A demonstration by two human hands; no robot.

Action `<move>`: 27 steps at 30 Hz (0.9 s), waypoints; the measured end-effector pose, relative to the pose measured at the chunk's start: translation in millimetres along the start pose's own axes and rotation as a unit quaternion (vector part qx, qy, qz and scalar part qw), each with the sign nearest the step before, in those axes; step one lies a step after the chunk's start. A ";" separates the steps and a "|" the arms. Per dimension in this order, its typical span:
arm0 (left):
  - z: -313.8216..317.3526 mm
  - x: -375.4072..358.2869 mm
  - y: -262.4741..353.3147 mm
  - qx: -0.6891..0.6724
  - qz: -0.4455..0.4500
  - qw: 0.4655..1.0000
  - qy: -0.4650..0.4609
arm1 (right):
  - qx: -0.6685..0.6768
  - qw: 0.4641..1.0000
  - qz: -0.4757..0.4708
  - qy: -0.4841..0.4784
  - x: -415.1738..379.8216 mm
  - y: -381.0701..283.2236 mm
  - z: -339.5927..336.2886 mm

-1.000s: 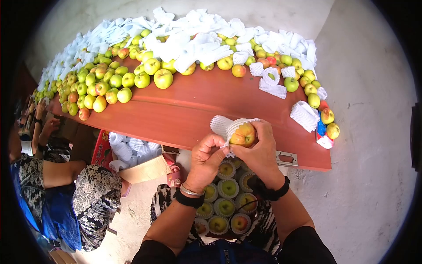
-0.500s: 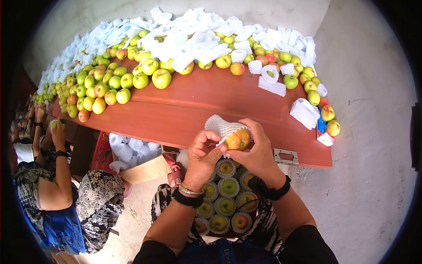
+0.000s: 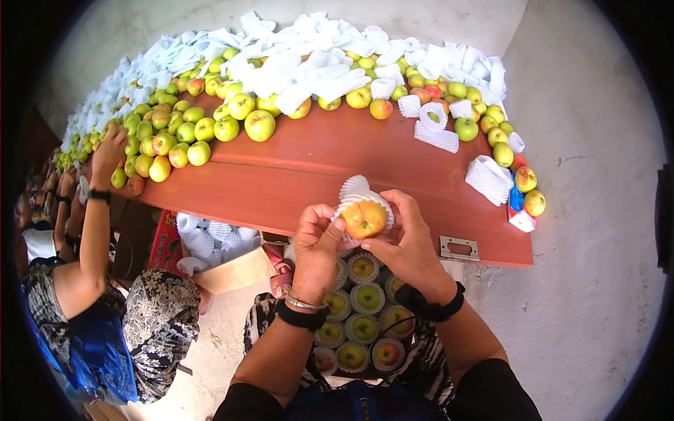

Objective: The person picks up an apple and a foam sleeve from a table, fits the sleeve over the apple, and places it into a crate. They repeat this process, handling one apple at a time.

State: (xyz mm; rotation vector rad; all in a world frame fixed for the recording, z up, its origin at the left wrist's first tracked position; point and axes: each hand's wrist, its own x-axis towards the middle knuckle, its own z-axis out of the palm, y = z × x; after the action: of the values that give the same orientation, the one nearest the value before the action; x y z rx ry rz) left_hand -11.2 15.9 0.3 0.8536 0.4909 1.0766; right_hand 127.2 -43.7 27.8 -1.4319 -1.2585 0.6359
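Between my two hands is a yellow-orange apple (image 3: 365, 219), partly inside a white foam net sleeve (image 3: 357, 188) that stands up past its far side. My left hand (image 3: 317, 242) grips it from the left, thumb on the apple's edge. From the right, my right hand (image 3: 404, 235) closes on the sleeve and the fruit. Both are held over the front edge of the reddish-brown table (image 3: 281, 186). Below my wrists, a box of sleeved apples (image 3: 365, 298) sits in rows at my lap, its upper part hidden by my hands.
Loose apples (image 3: 226, 128) and a heap of foam sleeves (image 3: 309, 74) line the table's far side. One flattened sleeve (image 3: 489, 179) lies at right, near a metal latch (image 3: 458, 248). A carton of sleeves (image 3: 217, 242) stands below; a co-worker's hand (image 3: 110, 151) reaches over apples at left.
The apple has turned and sits deeper in the sleeve, which now wraps its sides. At left, the co-worker's arm has moved up to the apple pile.
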 end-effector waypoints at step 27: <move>1.3 0.3 -1.2 -0.120 -0.071 0.990 -0.012 | -0.173 0.949 -0.215 0.155 -6.2 -16.6 -1.0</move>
State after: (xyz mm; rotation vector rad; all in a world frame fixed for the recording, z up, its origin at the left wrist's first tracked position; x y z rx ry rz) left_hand -9.5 15.5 0.1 0.6090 0.3865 0.9719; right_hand 120.5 -52.0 41.9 -1.4030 -1.4077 -0.1105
